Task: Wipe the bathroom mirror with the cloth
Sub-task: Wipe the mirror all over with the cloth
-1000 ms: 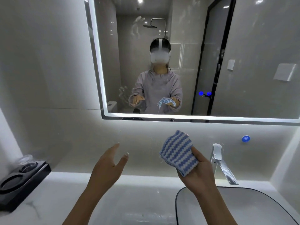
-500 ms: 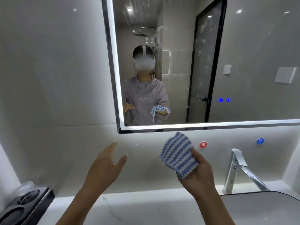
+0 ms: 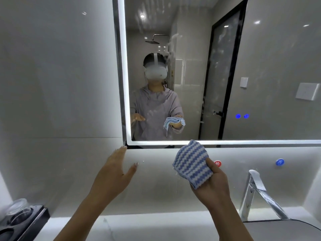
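Note:
The bathroom mirror (image 3: pixel 269 58) with a lit white border fills the upper right of the head view and carries pale smears. My right hand (image 3: pixel 211 186) grips a folded blue-and-white striped cloth (image 3: pixel 192 164) just below the mirror's bottom edge, not touching the glass. My left hand (image 3: pixel 112 173) is raised with straight fingers and holds nothing; its fingertips reach up near the mirror's lower left corner. The mirror reflects a person wearing a headset, with both hands and the cloth.
A chrome tap (image 3: pixel 258 193) stands at the right over a dark-rimmed basin (image 3: pixel 295 230). Red (image 3: pixel 217 163) and blue (image 3: pixel 279 162) round markers sit on the wall under the mirror. A black tray with glasses (image 3: pixel 19 221) rests at the left of the white counter (image 3: pixel 139 228).
The view has tilted up and closed in on the mirror. Both hands have risen towards its lower edge, the right one still gripping the cloth.

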A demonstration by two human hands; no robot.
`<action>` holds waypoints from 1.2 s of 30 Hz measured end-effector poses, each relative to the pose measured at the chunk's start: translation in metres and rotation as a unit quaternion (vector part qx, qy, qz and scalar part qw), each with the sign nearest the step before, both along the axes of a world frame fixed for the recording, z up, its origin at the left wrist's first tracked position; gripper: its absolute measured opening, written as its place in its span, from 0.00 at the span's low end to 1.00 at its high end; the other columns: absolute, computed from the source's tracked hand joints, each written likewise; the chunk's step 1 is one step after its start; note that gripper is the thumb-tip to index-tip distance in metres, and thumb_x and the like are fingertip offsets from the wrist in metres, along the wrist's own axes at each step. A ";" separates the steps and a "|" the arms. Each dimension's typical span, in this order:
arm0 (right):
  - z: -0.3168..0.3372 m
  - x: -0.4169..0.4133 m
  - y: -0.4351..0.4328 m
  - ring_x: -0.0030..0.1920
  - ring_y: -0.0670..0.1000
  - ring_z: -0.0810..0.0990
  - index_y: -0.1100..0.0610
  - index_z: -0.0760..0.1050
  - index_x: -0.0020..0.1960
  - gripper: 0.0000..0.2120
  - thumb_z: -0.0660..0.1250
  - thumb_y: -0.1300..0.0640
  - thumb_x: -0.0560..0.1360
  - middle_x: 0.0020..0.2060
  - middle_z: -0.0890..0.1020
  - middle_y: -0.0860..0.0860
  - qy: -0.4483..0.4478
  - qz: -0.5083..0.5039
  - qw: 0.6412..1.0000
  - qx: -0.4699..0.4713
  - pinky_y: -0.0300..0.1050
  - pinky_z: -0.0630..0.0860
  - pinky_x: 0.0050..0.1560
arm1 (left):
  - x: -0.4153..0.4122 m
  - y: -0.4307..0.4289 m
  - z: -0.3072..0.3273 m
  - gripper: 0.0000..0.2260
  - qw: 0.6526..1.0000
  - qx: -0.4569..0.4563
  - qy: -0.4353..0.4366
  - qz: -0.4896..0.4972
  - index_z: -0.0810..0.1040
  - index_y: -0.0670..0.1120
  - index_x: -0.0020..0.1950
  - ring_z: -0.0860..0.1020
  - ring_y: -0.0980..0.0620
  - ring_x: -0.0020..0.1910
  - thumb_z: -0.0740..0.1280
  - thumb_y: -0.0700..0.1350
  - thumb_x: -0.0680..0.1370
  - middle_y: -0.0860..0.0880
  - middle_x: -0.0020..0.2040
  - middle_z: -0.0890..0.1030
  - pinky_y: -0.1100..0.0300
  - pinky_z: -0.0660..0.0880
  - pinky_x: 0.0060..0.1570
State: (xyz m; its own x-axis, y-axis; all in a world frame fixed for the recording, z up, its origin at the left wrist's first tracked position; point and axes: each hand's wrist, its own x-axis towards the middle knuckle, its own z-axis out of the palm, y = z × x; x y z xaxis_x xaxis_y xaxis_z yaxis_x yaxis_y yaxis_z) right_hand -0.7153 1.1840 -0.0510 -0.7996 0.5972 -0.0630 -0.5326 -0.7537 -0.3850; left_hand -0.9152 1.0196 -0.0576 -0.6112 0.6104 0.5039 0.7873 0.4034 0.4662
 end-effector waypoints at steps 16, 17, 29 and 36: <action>0.047 -0.024 0.042 0.58 0.62 0.77 0.63 0.68 0.67 0.21 0.57 0.52 0.79 0.60 0.78 0.63 -0.010 -0.012 0.998 0.059 0.60 0.78 0.51 | -0.083 0.102 0.118 0.32 0.952 0.011 0.302 0.051 0.51 0.41 0.77 0.46 0.45 0.77 0.60 0.52 0.79 0.44 0.78 0.50 0.52 0.48 0.73; 0.049 -0.026 0.044 0.58 0.62 0.77 0.63 0.68 0.66 0.20 0.57 0.52 0.79 0.60 0.78 0.62 -0.013 -0.021 0.998 0.064 0.60 0.77 0.52 | -0.087 0.107 0.119 0.31 0.948 0.007 0.315 0.052 0.51 0.41 0.77 0.46 0.45 0.77 0.59 0.53 0.79 0.44 0.78 0.50 0.52 0.48 0.73; 0.111 -0.082 0.075 0.54 0.37 0.77 0.47 0.69 0.56 0.06 0.55 0.52 0.82 0.55 0.77 0.43 -0.135 -0.341 0.830 0.421 0.33 0.74 0.53 | -0.156 0.138 0.097 0.29 0.891 -0.022 0.451 0.043 0.49 0.38 0.77 0.47 0.42 0.77 0.50 0.54 0.82 0.40 0.78 0.48 0.48 0.49 0.75; 0.107 -0.156 0.098 0.75 0.53 0.59 0.53 0.46 0.78 0.31 0.58 0.56 0.80 0.77 0.54 0.53 -0.192 -0.419 0.533 0.710 0.57 0.67 0.69 | -0.170 0.148 0.091 0.29 0.877 0.039 0.479 0.025 0.51 0.38 0.76 0.48 0.42 0.77 0.50 0.55 0.82 0.40 0.78 0.49 0.48 0.49 0.76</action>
State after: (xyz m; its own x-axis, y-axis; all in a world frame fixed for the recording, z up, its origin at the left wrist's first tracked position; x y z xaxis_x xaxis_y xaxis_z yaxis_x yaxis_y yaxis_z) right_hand -0.8709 1.2820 0.0560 -0.3057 0.3976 0.8651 -0.1302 0.8826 -0.4517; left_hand -1.0857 1.1675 0.0332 0.0896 0.5357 0.8397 0.8151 0.4450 -0.3709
